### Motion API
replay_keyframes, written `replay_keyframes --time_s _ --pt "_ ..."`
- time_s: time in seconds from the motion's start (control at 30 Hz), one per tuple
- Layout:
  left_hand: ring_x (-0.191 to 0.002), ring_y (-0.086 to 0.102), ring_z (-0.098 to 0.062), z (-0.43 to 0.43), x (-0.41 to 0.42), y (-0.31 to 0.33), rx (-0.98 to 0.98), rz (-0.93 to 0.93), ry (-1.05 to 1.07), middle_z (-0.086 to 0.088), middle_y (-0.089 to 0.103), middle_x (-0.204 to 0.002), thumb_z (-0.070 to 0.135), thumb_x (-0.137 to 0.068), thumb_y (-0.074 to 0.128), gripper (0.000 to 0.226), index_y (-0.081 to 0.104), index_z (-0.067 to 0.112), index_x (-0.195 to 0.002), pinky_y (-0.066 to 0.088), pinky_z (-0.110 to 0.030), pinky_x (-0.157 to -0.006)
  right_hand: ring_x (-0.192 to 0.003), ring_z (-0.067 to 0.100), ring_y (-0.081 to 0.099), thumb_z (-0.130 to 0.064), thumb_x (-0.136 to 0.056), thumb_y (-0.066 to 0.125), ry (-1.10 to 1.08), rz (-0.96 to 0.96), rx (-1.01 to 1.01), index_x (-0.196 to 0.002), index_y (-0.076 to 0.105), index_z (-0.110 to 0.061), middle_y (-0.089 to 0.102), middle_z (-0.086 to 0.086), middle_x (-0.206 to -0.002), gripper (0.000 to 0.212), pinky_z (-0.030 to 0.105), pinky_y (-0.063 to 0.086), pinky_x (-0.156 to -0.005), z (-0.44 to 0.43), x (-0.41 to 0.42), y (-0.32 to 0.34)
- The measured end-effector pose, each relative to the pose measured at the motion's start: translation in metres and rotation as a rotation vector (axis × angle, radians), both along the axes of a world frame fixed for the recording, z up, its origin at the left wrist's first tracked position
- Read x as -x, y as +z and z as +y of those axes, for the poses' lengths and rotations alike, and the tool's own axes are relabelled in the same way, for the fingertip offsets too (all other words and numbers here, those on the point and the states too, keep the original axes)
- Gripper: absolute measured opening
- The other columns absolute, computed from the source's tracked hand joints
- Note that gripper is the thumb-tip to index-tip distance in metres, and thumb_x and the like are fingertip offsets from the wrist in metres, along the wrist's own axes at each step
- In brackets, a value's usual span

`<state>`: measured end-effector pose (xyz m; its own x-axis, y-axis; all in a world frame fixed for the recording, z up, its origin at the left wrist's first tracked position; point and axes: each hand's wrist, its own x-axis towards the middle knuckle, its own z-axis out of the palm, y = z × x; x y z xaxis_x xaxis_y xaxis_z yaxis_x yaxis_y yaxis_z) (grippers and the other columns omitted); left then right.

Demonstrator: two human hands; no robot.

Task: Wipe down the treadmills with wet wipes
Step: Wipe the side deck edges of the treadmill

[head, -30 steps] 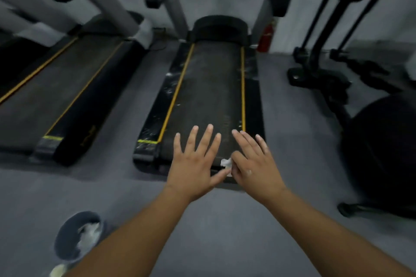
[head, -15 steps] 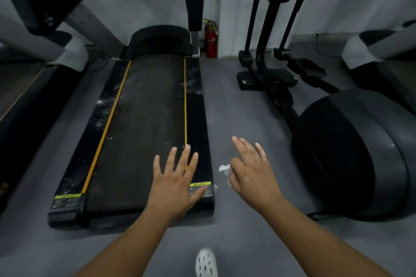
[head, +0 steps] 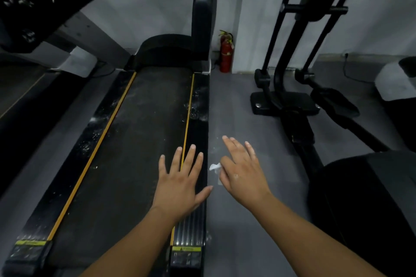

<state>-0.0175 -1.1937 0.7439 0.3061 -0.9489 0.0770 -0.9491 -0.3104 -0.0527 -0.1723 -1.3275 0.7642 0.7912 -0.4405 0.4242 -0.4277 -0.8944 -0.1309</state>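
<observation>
Left hand (head: pixel 180 184), fingers spread, hovers over the treadmill's (head: pixel 139 137) right edge. Right hand (head: pixel 242 176), over the floor (head: pixel 236 105) beside it, pinches a small white wipe (head: pixel 215 167). White specks on the side rails (head: pixel 96 126) suggest most wiping remains.

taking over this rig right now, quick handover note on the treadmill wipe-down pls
The left hand is open, fingers spread, above the treadmill by its right rail; contact unclear.
The right hand pinches a small white wipe over the floor beside that rail.
Done: nothing I can confirm.
Left: the right rail and left rail show white specks and the belt looks dusty; then the second treadmill, far left.
</observation>
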Motion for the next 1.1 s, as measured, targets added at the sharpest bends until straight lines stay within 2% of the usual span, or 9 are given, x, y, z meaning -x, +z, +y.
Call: replay_keyframes --time_s 0.23,0.53,0.67,0.8,1.1 --pt "-0.151 0.025 -0.038 -0.126 -0.040 -0.007 0.011 -0.009 0.192 -0.009 0.020 -0.167 0.075 -0.094 0.028 0.087 0.032 0.018 -0.158 0.023 -0.071 -0.113 -0.142 0.028 0.042 -0.023 -0.090 0.063 0.191 -0.010 0.023 -0.083 0.061 -0.016 0.044 0.015 -0.154 0.010 0.055 0.032 -0.117 -0.153 -0.071 -0.016" --pt "-0.149 0.029 -0.039 -0.244 -0.051 -0.032 0.044 0.121 0.619 -0.010 0.027 -0.165 0.075 -0.093 0.026 0.086 0.038 0.017 -0.156 0.028 -0.071 -0.111 -0.142 0.029 0.043 -0.020 -0.087 0.071 0.468 0.107 -0.005 -0.080 0.061 -0.016 0.044 0.015 -0.154 0.013 0.054 0.031 -0.117 -0.313 -0.140 -0.051" --pt "-0.151 0.026 -0.037 -0.273 -0.079 -0.057 0.022 0.141 0.696 -0.008 0.023 -0.167 0.076 -0.093 0.025 0.085 0.035 0.019 -0.157 0.025 -0.071 -0.113 -0.140 0.029 0.045 -0.019 -0.087 0.070 0.563 0.146 -0.006 -0.080 0.061 -0.015 0.046 0.014 -0.153 0.012 0.053 0.030 -0.117 -0.350 -0.189 -0.075" --pt "-0.151 0.025 -0.037 -0.307 -0.119 -0.089 -0.038 0.171 0.694 -0.008 0.023 -0.167 0.076 -0.093 0.023 0.086 0.035 0.019 -0.157 0.022 -0.071 -0.114 -0.138 0.029 0.047 -0.020 -0.087 0.067 0.555 0.163 -0.015 -0.078 0.060 -0.015 0.049 0.015 -0.150 0.012 0.055 0.036 -0.114 -0.388 -0.231 -0.105" --pt "-0.149 0.032 -0.037 -0.386 -0.165 -0.151 -0.061 0.150 0.733 -0.009 0.030 -0.164 0.075 -0.093 0.029 0.085 0.042 0.017 -0.153 0.026 -0.070 -0.112 -0.136 0.029 0.050 -0.018 -0.080 0.072 0.633 0.173 -0.011 -0.079 0.061 -0.017 0.051 0.014 -0.148 0.012 0.054 0.038 -0.112 -0.471 -0.277 -0.176"
